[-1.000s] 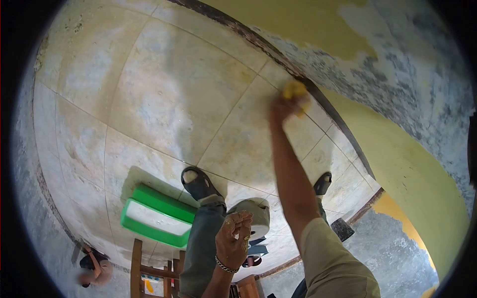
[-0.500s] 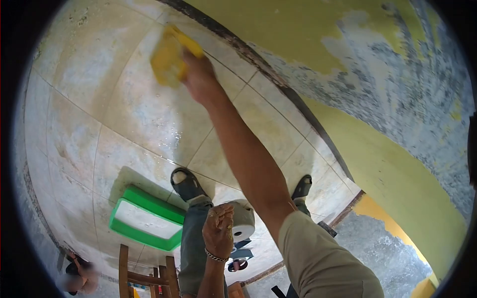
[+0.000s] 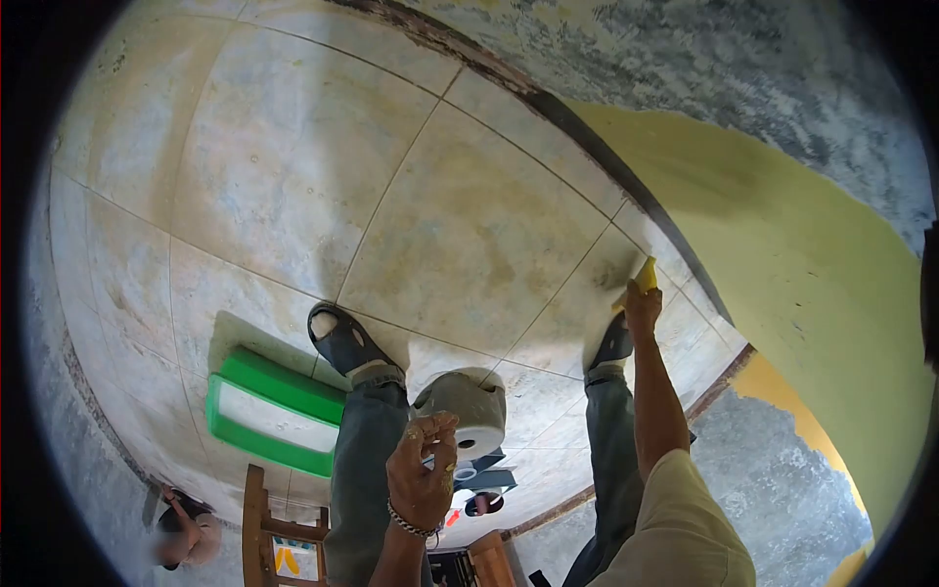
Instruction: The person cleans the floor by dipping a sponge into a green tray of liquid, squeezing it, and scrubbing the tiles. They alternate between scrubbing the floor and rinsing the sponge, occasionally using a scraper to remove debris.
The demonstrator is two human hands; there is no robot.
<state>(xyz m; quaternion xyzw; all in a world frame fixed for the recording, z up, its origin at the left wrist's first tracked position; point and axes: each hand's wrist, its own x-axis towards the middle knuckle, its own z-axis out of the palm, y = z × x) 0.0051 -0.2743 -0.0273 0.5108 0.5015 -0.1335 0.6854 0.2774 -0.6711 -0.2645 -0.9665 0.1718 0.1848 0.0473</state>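
Right hand [image 3: 643, 311] has swung back from the far tile to the floor [image 3: 469, 225] by the wall [image 3: 782, 254], closed round the yellow sponge [image 3: 646, 275] just above the right shoe [image 3: 613, 342]. Scrubbing shifts to this corner. Left hand [image 3: 423, 470] hovers loosely curled, holding nothing.

R arm fully extended fwd, right hand [image 3: 641, 311] fisted w/ fingers clamped tight, short tan sleeve at shoulder. Left hand [image 3: 421, 470] raised near chest, fingers loosely curled, not gripping anything, bracelet on wrist. Both legs straight below.
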